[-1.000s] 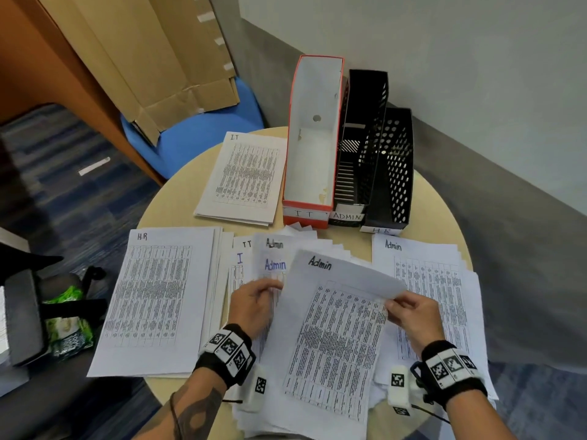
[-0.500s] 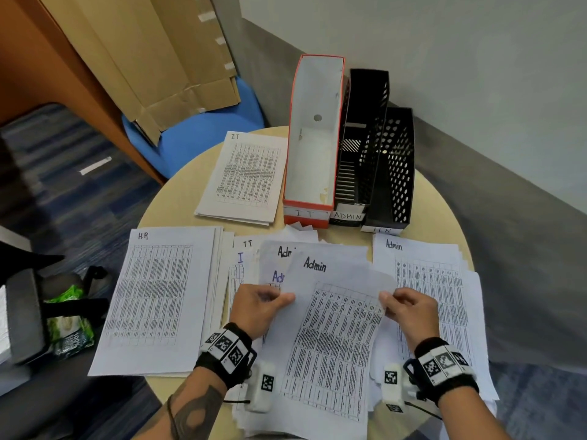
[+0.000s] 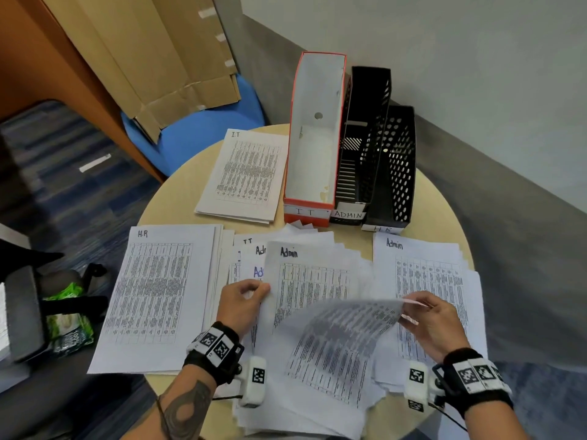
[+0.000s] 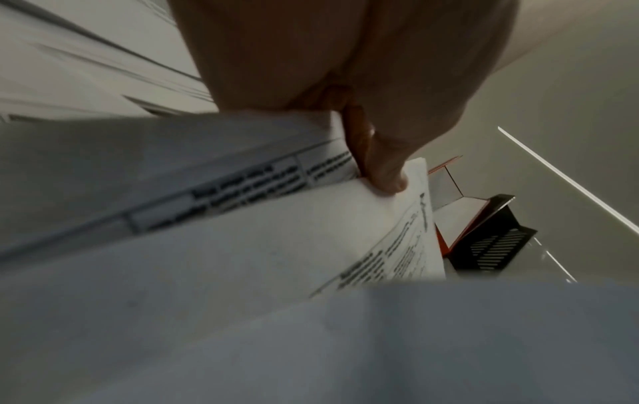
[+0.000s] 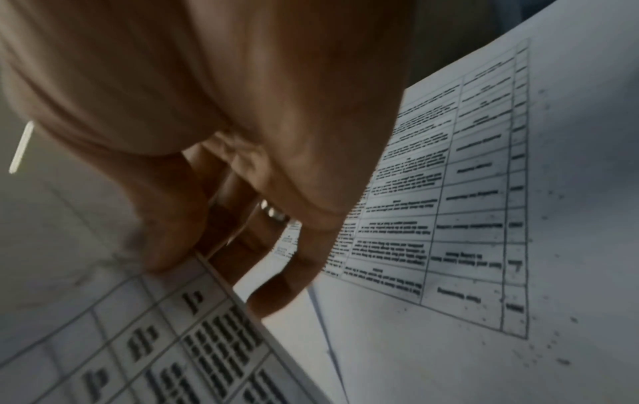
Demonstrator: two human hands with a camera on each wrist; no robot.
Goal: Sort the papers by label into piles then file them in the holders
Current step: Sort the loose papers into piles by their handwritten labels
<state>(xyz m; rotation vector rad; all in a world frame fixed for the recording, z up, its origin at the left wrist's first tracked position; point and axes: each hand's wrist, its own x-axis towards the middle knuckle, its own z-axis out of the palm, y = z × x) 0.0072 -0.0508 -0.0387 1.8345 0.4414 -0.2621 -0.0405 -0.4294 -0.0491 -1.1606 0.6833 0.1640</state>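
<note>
At table's back: three holders (image 3: 349, 147) (all paperless).

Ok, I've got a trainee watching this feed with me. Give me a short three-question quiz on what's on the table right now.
1. True or false: the right hand pinches a curled sheet by its edge.
2. Which label is on the orange-rimmed holder? A) HR B) IT C) ADMIN
3. Fill in: the left hand holds the edge of a sheet headed ____.

Key
1. True; the sheet bows up from the middle stack.
2. B; the ADMIN holder stands beside it, then the HR holder.
3. Admin.
</note>
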